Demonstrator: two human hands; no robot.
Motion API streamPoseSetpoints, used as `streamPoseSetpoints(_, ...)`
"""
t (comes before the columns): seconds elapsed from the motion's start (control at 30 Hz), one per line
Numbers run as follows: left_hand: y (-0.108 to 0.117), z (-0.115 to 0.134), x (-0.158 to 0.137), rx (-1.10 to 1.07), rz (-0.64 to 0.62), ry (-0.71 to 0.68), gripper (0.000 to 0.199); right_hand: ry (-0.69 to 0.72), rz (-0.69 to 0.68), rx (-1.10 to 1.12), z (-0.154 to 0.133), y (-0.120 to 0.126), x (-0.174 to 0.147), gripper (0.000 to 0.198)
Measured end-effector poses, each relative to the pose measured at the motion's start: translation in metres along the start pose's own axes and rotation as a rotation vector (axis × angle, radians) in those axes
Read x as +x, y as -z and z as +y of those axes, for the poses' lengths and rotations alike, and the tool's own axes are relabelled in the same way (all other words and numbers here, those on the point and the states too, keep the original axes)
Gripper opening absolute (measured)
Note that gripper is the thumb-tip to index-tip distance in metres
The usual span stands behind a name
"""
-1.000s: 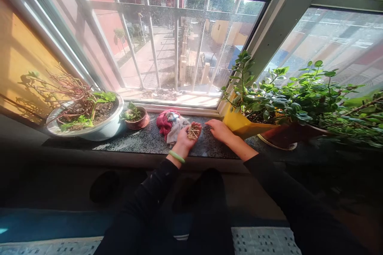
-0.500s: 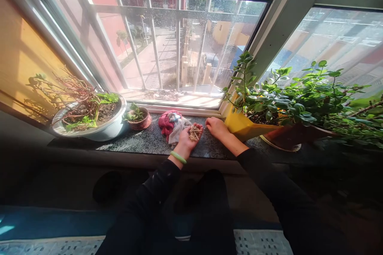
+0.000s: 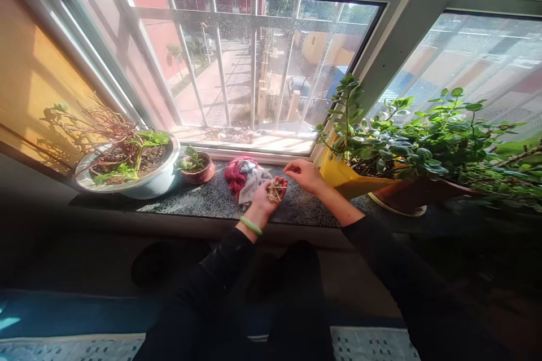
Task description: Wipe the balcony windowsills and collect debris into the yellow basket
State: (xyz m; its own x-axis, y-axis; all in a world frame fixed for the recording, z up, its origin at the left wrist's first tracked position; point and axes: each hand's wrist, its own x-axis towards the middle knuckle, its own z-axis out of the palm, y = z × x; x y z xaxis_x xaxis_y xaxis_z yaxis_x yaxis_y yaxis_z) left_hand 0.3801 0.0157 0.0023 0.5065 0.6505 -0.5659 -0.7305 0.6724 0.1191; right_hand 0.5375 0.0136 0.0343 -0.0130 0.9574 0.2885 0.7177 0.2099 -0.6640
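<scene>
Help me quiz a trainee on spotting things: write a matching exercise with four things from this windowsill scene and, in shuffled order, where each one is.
Things:
1. Dry plant scraps
2. Green bangle
3. Small reddish pot
4. Yellow planter

Places:
A. Between the wide white pot and the crumpled cloths
B. Beside the right hand, with a leafy plant in it
C. Cupped in the palm of the left hand
D. Around the left wrist

Pairs: 1-C, 2-D, 3-A, 4-B
</scene>
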Motion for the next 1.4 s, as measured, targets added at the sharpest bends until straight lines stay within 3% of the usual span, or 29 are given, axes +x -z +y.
streamPoseSetpoints(0.2,0.007,0.021,-0.015,-0.002,0.033,-0.075,0.025,-0.054,-0.137,-0.23,0.016,-0.014,0.005,0.026)
streamPoseSetpoints(0.37,0.009,0.031,-0.019,-0.002,0.051,-0.099,0.026,-0.015,-0.259,-0.396,0.021,-0.035,0.005,0.026)
streamPoseSetpoints(0.53,0.01,0.025,-0.013,0.007,0.054,-0.101,0.027,-0.014,-0.198,-0.366,0.02,-0.039,0.006,0.018)
streamPoseSetpoints(0.67,0.009,0.019,-0.008,0.009,0.034,-0.075,0.027,0.021,-0.03,-0.079,0.01,-0.023,0.003,0.02)
streamPoseSetpoints(0.77,0.006,0.013,-0.003,0.018,0.0,-0.053,0.026,0.087,-0.039,0.077,-0.003,-0.012,-0.001,0.02)
streamPoseSetpoints(0.93,0.001,0.004,0.001,0.01,-0.018,-0.048,0.027,0.191,-0.142,-0.048,-0.013,-0.008,-0.01,0.023)
streamPoseSetpoints(1.07,-0.001,0.004,-0.003,0.015,-0.044,-0.058,0.03,0.221,-0.098,-0.032,-0.009,-0.01,-0.018,0.033)
streamPoseSetpoints(1.23,-0.001,0.006,-0.004,0.024,0.0,-0.077,0.029,0.2,-0.036,0.004,-0.008,-0.013,-0.024,0.017)
streamPoseSetpoints(1.4,0.0,0.005,0.001,-0.031,0.043,-0.062,0.025,0.222,0.013,-0.005,-0.013,-0.017,-0.031,0.02)
